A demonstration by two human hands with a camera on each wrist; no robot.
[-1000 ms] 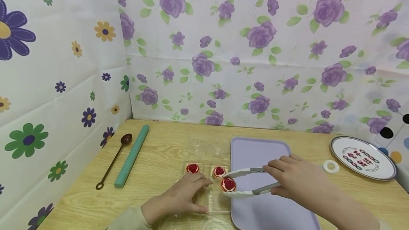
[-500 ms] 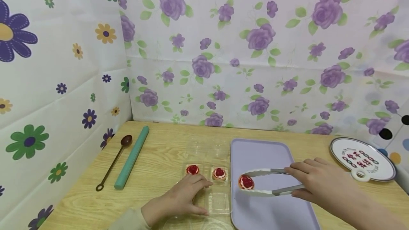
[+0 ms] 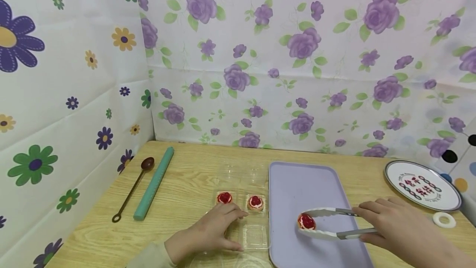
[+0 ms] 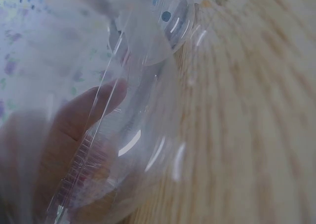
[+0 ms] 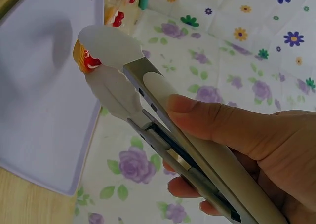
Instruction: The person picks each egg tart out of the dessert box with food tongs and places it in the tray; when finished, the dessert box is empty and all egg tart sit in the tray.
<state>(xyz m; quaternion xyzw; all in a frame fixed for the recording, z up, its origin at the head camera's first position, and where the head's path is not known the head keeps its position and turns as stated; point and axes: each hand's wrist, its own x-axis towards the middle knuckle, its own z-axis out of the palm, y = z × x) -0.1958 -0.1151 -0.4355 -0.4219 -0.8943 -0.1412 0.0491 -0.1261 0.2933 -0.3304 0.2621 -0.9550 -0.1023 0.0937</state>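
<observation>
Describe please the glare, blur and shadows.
Left wrist: hazy and blurred, with white glare streaks on the clear plastic container; right wrist: a soft dark shadow on the flat lilac tray; head: mostly sharp, the round red-topped tart included.

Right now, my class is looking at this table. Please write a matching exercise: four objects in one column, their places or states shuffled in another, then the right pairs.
Objects
1. Tongs
2. Brown spoon
3. Lavender tray
4. Dark-rimmed plate

Places or states
A. Left of the teal rolling pin
B. Printed with red characters
C. In the right hand, pinching a red-topped tart
D. Immediately right of the clear container

Pairs: 1-C, 2-A, 3-D, 4-B
</observation>
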